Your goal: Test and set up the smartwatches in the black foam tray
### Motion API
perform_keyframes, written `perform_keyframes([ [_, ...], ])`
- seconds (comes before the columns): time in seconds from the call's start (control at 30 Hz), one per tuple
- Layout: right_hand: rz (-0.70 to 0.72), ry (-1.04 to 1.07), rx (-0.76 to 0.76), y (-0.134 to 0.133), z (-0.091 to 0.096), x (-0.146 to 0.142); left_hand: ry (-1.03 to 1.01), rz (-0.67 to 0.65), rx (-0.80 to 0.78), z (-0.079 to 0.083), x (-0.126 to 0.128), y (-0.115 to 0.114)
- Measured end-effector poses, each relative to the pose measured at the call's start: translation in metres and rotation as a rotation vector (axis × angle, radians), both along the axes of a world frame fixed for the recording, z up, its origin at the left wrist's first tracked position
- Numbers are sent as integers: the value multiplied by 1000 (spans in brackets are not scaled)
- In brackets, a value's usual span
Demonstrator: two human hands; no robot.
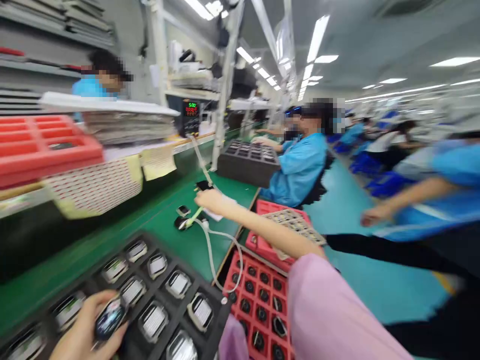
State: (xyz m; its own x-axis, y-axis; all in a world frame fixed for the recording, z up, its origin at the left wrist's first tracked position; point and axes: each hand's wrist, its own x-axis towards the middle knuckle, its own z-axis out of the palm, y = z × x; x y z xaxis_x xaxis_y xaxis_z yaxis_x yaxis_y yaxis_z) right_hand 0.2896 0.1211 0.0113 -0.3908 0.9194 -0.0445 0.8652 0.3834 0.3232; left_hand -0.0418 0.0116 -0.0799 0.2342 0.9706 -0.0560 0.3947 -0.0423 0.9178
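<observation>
My left hand grips a smartwatch body with a dark, lit round face, above the black foam tray. In that tray's pockets lie several watch bodies with pale faces. My right hand is stretched over the green bench with its fingers pinched; what they hold is too blurred to make out. Just in front of it is a black block. Below its fingers a yellow-green cable piece runs to a small dark round part, beside another watch body.
A red tray of dark round parts stands right of the bench, with a white cable looping towards it. A power supply reads 5.00. Co-workers in blue sit beyond; a person's arm is at the right.
</observation>
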Motion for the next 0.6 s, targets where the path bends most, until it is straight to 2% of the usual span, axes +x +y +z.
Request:
perform_keyframes([
  [0.1, -34, 189, 187, 10, 7, 0, 171, 4, 153, 6, -12, -12],
  [0.17, -23, 341, 280, 14, 9, -3, 260, -59, 252, 13, -9, -9],
  [0.23, 20, 497, 323, 11, 9, -13, 314, -116, 314, 18, -6, -5],
  [0.3, 76, 648, 292, 0, 5, -30, 363, -143, 329, 20, -5, -4],
  [0.33, 105, 773, 222, -7, 2, -41, 384, -143, 331, 20, -5, -4],
  [0.4, 145, 1196, -90, -22, -5, -67, 414, -135, 334, 19, -5, -6],
  [0.43, 157, 1344, -241, -29, -9, -80, 424, -134, 333, 18, -4, -6],
  [0.5, 168, 1510, -497, -39, -19, -106, 449, -133, 317, 17, -2, -8],
  [0.6, 153, 1602, -692, -45, -38, -136, 486, -100, 259, 17, 1, -8],
])
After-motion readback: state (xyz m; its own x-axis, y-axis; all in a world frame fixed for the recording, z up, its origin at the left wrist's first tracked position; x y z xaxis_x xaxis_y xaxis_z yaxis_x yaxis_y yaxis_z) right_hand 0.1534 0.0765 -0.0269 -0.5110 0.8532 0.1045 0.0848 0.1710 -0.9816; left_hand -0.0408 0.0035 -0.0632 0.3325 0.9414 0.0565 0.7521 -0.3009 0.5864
